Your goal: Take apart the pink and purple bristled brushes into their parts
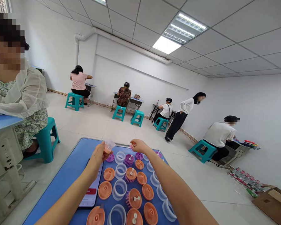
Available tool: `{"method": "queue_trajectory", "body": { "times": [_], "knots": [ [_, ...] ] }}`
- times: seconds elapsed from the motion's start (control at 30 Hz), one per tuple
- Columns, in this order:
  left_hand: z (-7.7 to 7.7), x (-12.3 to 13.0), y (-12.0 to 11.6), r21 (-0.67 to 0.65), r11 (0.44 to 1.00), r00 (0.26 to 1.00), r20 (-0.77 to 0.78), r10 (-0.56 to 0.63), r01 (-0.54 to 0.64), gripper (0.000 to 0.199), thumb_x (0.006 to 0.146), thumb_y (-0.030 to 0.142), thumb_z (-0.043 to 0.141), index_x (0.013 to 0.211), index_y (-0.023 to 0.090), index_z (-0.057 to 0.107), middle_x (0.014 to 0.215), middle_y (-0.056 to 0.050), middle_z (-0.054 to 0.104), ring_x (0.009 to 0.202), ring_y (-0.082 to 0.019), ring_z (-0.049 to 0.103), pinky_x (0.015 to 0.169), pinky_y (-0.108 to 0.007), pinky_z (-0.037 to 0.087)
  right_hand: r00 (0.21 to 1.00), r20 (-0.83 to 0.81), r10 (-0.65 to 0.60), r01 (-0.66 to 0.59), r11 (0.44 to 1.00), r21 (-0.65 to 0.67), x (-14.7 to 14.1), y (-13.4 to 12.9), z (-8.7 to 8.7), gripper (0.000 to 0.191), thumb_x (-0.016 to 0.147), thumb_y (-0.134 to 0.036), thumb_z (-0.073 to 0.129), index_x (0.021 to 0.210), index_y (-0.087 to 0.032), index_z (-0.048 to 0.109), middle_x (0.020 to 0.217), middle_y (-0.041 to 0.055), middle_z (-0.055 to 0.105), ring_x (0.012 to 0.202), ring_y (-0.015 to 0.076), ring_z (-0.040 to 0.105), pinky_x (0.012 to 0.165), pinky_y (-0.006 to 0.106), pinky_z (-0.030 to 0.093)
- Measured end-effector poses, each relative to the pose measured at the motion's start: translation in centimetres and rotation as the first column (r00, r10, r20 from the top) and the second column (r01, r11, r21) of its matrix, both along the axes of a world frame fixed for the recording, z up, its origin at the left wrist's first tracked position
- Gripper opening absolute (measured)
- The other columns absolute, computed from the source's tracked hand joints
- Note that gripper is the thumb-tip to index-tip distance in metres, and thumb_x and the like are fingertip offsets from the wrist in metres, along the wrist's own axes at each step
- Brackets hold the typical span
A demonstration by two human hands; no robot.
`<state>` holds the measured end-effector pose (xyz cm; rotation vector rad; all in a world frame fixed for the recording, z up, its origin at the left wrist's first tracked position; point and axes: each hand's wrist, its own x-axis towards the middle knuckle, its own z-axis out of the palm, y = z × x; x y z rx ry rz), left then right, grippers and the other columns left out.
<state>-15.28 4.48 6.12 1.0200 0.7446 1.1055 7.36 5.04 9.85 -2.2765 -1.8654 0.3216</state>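
Observation:
My left hand (100, 155) holds a clear plastic cup (110, 145) with an orange part inside, tilted above the far edge of the blue table (67, 165). My right hand (138, 146) is closed on a small pink-purple piece (131, 146), a little to the right of the cup. Beneath my arms lie rows of orange round caps (105, 190), clear rings (119, 189), bristled orange discs with white pieces (134, 198) and purple discs (129, 159). A phone (91, 193) with a lit screen lies under my left forearm.
A person sits close on the left at another blue desk (4, 122). Other people sit on teal stools (203, 151) along the walls, and one stands. Bottles (244, 179) and a cardboard box (271, 203) are on the floor at right.

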Motion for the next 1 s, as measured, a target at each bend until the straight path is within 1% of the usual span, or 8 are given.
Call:
{"method": "queue_trajectory", "body": {
  "times": [0.1, 0.23, 0.4, 0.53, 0.7, 0.8, 0.9, 1.0],
  "knots": [
    [0.2, 0.0, 0.0, 0.004, 1.000, 0.999, -0.026, 0.026, -0.026, 0.055, 0.069, 0.065, 0.049, 0.092, 0.015, 0.053, 0.083, -0.006, 0.065, 0.089, -0.024, 0.064, 0.087, -0.039, 0.047, 0.999, 0.042, 0.012, -0.008, 0.995, -0.095, 0.0, 0.7, -1.3, 0.029, 0.087, -0.031, 0.052, 0.111, -0.016, 0.053, 0.112, 0.0066, 0.055, 0.095, 0.0184, 0.057, 0.080, 0.038, 0.049],
    [0.5, 0.1, -0.1, -0.001, 0.999, 0.997, -0.063, 0.034, -0.034, 0.057, 0.066, 0.067, 0.050, 0.089, 0.015, 0.052, 0.082, -0.006, 0.066, 0.089, -0.025, 0.063, 0.085, -0.039, 0.047, 0.996, 0.087, 0.013, 0.001, 0.988, -0.155, -0.1, 1.3, -2.1, 0.027, 0.087, -0.031, 0.051, 0.111, -0.017, 0.053, 0.114, 0.0068, 0.055, 0.096, 0.0184, 0.057, 0.082, 0.039, 0.048],
    [0.7, 0.1, -0.2, -0.006, 1.000, 0.997, -0.079, 0.022, -0.023, 0.056, 0.067, 0.066, 0.051, 0.090, 0.016, 0.052, 0.084, -0.006, 0.066, 0.090, -0.024, 0.062, 0.085, -0.037, 0.046, 0.995, 0.101, 0.011, 0.008, 0.984, -0.179, 0.2, 1.9, -2.6, 0.027, 0.087, -0.032, 0.051, 0.110, -0.017, 0.053, 0.113, 0.0068, 0.055, 0.096, 0.0182, 0.057, 0.082, 0.039, 0.048],
    [0.3, 0.1, 0.0, 0.012, 1.000, 0.996, -0.088, 0.022, -0.021, 0.053, 0.068, 0.063, 0.053, 0.091, 0.015, 0.053, 0.084, -0.006, 0.065, 0.087, -0.023, 0.061, 0.085, -0.038, 0.045, 0.999, 0.049, 0.010, -0.003, 0.989, -0.147, 0.5, 1.8, -2.5, 0.029, 0.087, -0.033, 0.051, 0.111, -0.016, 0.053, 0.112, 0.0069, 0.055, 0.095, 0.0183, 0.057, 0.081, 0.039, 0.048],
    [0.0, 0.1, 0.2, 0.065, 0.997, 0.991, -0.126, 0.036, -0.028, 0.050, 0.070, 0.063, 0.051, 0.089, 0.016, 0.053, 0.084, -0.005, 0.063, 0.087, -0.021, 0.060, 0.082, -0.036, 0.046, 0.997, -0.062, -0.053, 0.050, 0.997, -0.053, 0.6, 0.7, -0.9, 0.029, 0.088, -0.033, 0.050, 0.111, -0.016, 0.053, 0.113, 0.0070, 0.055, 0.096, 0.0186, 0.057, 0.081, 0.040, 0.048],
    [0.2, 0.2, 0.0, 0.139, 0.990, 0.984, -0.179, 0.013, 0.013, 0.053, 0.068, 0.061, 0.054, 0.098, 0.018, 0.053, 0.083, -0.003, 0.063, 0.083, -0.019, 0.060, 0.079, -0.033, 0.046, 0.983, -0.177, -0.048, 0.051, 0.999, 0.013, -0.1, -0.6, 0.6, 0.028, 0.088, -0.034, 0.049, 0.109, -0.017, 0.054, 0.112, 0.0070, 0.056, 0.095, 0.0181, 0.057, 0.082, 0.039, 0.048],
    [0.5, 0.3, -0.5, 0.201, 0.974, 0.975, -0.214, -0.061, 0.105, 0.059, 0.062, 0.051, 0.067, 0.109, 0.019, 0.051, 0.090, -0.005, 0.064, 0.085, -0.020, 0.061, 0.078, -0.033, 0.047, 0.939, -0.342, 0.028, -0.013, 0.999, 0.046, -1.8, -2.3, 2.2, 0.029, 0.091, -0.038, 0.040, 0.103, -0.018, 0.056, 0.107, 0.0071, 0.059, 0.089, 0.0163, 0.060, 0.077, 0.033, 0.050],
    [0.7, 0.5, -0.8, 0.237, 0.959, 0.976, -0.188, -0.110, 0.154, 0.062, 0.056, 0.043, 0.073, 0.108, 0.018, 0.051, 0.093, -0.006, 0.065, 0.088, -0.022, 0.061, 0.078, -0.034, 0.048, 0.844, -0.525, 0.112, -0.125, 0.992, 0.012, -4.1, -4.0, 3.4, 0.036, 0.091, -0.046, 0.031, 0.104, -0.021, 0.053, 0.102, 0.0047, 0.062, 0.075, 0.0135, 0.065, 0.065, 0.027, 0.053]
  ]
}}
